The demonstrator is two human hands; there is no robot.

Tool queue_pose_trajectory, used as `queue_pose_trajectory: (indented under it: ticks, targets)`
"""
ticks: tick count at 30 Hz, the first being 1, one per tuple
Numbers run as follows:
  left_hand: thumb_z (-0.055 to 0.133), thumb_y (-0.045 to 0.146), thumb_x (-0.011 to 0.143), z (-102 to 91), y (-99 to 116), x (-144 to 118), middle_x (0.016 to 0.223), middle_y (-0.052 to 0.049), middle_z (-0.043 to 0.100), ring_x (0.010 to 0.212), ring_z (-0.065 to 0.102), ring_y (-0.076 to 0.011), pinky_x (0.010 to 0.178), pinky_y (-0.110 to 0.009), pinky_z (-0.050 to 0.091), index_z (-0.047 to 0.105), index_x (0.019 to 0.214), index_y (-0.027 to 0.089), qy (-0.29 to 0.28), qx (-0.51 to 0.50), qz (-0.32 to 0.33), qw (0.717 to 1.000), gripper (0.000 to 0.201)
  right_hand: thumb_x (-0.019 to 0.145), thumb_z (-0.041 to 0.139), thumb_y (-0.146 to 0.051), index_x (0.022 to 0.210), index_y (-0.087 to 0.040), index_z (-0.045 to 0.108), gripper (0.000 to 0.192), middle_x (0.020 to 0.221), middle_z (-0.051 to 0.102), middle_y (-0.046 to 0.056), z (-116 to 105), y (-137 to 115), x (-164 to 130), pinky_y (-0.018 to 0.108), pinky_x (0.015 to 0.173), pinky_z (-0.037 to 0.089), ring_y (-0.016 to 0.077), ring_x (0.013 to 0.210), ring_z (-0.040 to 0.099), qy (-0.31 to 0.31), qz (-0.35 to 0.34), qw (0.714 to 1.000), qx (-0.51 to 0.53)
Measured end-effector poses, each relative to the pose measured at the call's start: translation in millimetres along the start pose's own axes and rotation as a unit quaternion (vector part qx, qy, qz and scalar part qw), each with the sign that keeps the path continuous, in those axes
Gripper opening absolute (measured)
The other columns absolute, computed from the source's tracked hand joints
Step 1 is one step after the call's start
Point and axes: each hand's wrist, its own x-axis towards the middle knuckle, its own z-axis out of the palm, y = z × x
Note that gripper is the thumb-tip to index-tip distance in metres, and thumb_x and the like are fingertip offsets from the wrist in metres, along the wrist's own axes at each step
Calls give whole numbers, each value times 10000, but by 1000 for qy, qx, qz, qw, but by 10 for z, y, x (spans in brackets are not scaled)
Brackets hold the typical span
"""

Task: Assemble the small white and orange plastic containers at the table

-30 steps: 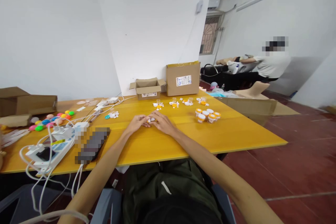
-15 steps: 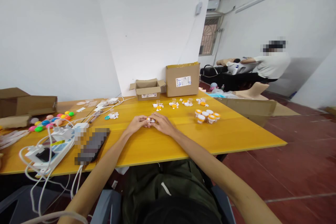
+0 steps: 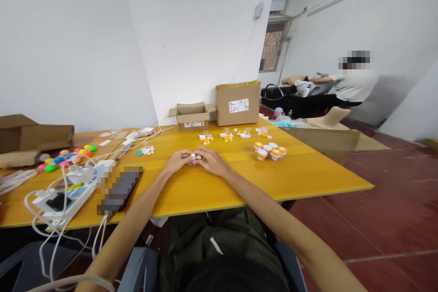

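Observation:
Both my hands meet over the middle of the yellow table (image 3: 212, 187). My left hand (image 3: 178, 162) and my right hand (image 3: 212, 161) pinch one small orange-and-white vial (image 3: 195, 156) between their fingertips, just above the tabletop. Beyond them to the right stands a cluster of small vials with orange and white caps (image 3: 270, 150). Further back lie scattered caps and loose vials (image 3: 227, 135).
Two cardboard boxes (image 3: 238, 102) (image 3: 193, 115) stand at the far edge. Left of my arms lie a dark phone (image 3: 119, 189), a power strip with white cables (image 3: 65, 194) and coloured balls (image 3: 65, 157). Another person (image 3: 352, 84) sits far right.
My hands have stayed together at the same spot; the small vial between the fingertips has turned, so its orange part shows now.

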Motion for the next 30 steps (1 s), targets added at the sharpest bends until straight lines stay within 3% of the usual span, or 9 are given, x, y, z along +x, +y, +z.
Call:
queue_pose_trajectory:
  ticks: [12,19,30]
  targets:
    - [838,488,610,-2,14,-19,847,-67,760,738,689,-158,759,-284,541,687,893,150,2,-7,1,1000,466,872,633,-227,1064,-244,686,200,1009,642,40,2,-12,11,273,776,477,166,899,623,-5,20,1000,-4]
    - [801,553,645,10,34,-21,885,-62,757,742,691,-159,764,-282,545,705,930,151,3,-18,4,1000,503,855,637,-203,1192,-282,614,347,1087,635,40,3,-15,11,294,813,493,185,981,620,-2,10,1000,-7]
    - [794,500,686,-14,7,-19,844,-81,761,752,703,-175,763,-284,544,710,961,141,-11,5,1,1000,460,857,644,-226,1059,-249,657,204,1023,627,37,5,-6,-3,273,774,479,172,909,616,13,3,1000,-8]
